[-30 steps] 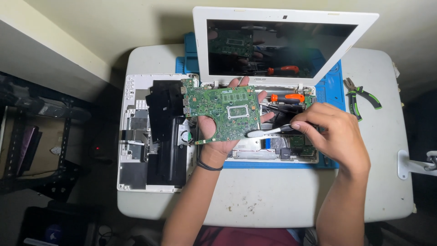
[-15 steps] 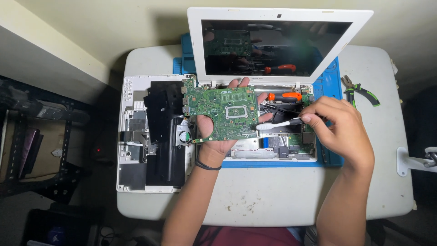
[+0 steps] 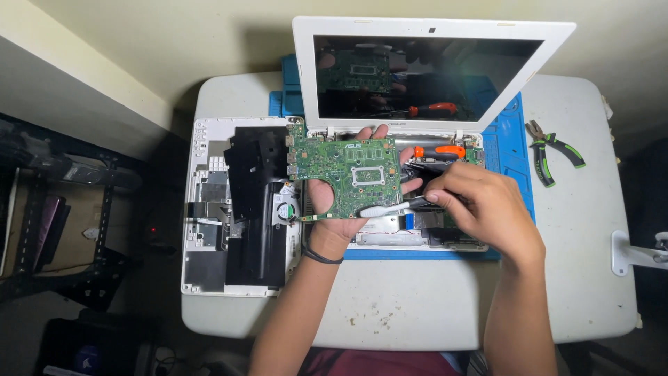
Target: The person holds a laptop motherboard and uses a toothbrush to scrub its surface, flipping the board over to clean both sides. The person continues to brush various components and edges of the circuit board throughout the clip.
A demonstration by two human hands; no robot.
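My left hand (image 3: 332, 209) holds a green circuit board (image 3: 344, 175) flat from beneath, over the open laptop base (image 3: 417, 237). Fingertips show past the board's far edge. My right hand (image 3: 483, 209) grips a thin tool with a white tip (image 3: 390, 207); the tip rests on the board's lower right part. An orange-handled screwdriver (image 3: 438, 150) lies in the base just behind my right hand. The white laptop's screen (image 3: 417, 73) stands open behind and mirrors the board.
A white laptop bottom cover (image 3: 236, 209) with black sheeting lies to the left on the white table (image 3: 417, 313). A blue work mat (image 3: 511, 150) sits under the laptop. Green-handled pliers (image 3: 550, 150) lie at right. A dark shelf rack (image 3: 56, 209) stands beside the table.
My right hand has shifted the white-tipped tool leftward, so its tip now lies on the board's lower right. The board stays held in my left hand.
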